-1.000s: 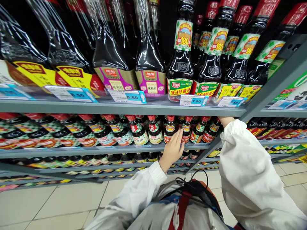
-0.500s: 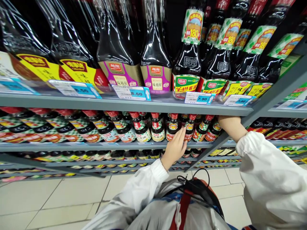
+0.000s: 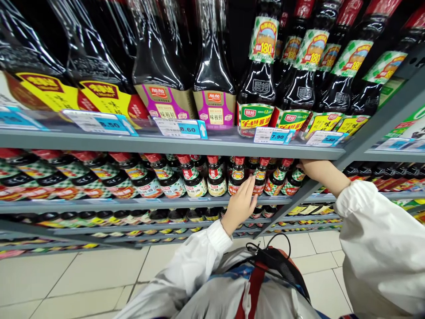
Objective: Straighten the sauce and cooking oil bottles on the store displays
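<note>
My left hand point(image 3: 239, 206) is in front of the second shelf, fingers stretched out and pointing up. Its fingertips are at a small soy sauce bottle point(image 3: 259, 188) with a red cap; whether they touch it I cannot tell. My right hand point(image 3: 322, 173) reaches under the upper shelf's edge, at the right end of the same row. Closest to it is the last red-capped bottle point(image 3: 292, 182). The right fingertips are hidden behind the shelf edge and the bottle, so their grip does not show.
Tall dark sauce bottles point(image 3: 215, 66) stand on the upper shelf point(image 3: 186, 145), with price tags point(image 3: 272, 135) along its lip. A grey upright point(image 3: 303, 197) separates this bay from the right one. Lower shelves hold more bottles. Below is a tiled floor point(image 3: 89, 274).
The right hand has drawn slightly out from under the shelf, and more of its back shows. The left hand stays by the same bottles. The view has shifted a little.
</note>
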Demonstrator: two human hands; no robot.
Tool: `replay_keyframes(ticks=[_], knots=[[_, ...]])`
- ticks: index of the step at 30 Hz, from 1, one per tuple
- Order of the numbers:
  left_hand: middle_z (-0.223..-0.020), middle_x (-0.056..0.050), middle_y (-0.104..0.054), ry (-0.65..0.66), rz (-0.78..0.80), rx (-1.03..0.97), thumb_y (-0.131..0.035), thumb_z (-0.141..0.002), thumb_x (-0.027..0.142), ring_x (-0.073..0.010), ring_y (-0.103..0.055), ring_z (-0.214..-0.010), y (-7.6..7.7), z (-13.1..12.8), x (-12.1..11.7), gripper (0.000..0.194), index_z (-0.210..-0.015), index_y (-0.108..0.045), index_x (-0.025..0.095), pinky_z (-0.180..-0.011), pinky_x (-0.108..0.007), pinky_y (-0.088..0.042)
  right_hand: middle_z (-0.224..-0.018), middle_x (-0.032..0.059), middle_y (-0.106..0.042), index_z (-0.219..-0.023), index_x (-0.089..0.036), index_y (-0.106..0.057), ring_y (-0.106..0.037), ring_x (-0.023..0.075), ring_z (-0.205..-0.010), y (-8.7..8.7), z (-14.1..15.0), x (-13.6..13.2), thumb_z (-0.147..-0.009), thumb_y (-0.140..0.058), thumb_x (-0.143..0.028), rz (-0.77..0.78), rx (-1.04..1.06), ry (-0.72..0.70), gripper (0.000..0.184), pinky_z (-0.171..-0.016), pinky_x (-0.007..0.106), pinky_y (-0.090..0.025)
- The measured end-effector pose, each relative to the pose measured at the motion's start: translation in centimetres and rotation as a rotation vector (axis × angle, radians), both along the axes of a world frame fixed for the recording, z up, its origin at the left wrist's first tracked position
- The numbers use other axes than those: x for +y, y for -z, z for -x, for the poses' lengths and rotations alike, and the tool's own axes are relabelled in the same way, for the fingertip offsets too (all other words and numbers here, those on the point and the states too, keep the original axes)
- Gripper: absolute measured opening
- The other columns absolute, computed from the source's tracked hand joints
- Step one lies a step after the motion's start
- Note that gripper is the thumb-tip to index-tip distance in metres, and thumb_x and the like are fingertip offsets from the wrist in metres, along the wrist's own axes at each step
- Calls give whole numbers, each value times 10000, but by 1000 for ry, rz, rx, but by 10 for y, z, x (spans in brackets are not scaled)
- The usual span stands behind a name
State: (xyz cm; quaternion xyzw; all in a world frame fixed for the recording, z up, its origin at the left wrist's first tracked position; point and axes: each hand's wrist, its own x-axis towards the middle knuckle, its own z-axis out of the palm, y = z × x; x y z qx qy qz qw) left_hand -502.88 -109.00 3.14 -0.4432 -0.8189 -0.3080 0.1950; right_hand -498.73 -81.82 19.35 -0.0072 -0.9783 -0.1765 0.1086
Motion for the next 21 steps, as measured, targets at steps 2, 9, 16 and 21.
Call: replay_keyframes(ticks=[2, 9, 16, 21], knots=[[-1618, -165, -423, 8, 4, -19, -411, -1046, 273, -276, -444, -1485, -1, 0, -1, 695, -1658, -96, 173, -1172, -438, -482, -1441, 189, -606, -1478, -136, -534, -572, 351, -1333, -2, 5, 1, -888, -553, -152, 12, -4, 4, 590, -1170, 518, -401], [-1639, -146, -393, 66, -26, -78, -402, -1058, 281, -236, -410, -1509, -7, -4, -7, 650, -1650, -154, 181, -1199, -404, -454, -1500, 173, -558, -1436, -153, -564, -502, 361, -1399, -11, 8, -8, -826, -641, -181, 10, 2, -18, 615, -1193, 519, -373], [-1538, -111, -544, 248, -70, 58, -448, -1045, 222, -201, -566, -1389, -12, -16, -36, 565, -1596, -322, 218, -1108, -337, -539, -1120, 241, -728, -1267, -64, -676, -683, 353, -1092, -7, -26, -27, -945, -390, -68, -111, 95, 73, 430, -1007, 524, -501], [-1438, -101, -640, 247, -131, 115, -458, -1028, 170, -189, -660, -1270, -9, -24, -60, 519, -1542, -408, 221, -1027, -318, -590, -1174, 244, -693, -1325, -68, -620, -654, 376, -1073, -6, -64, -73, -943, -435, -121, -128, 196, -69, 428, -911, 498, -549]])
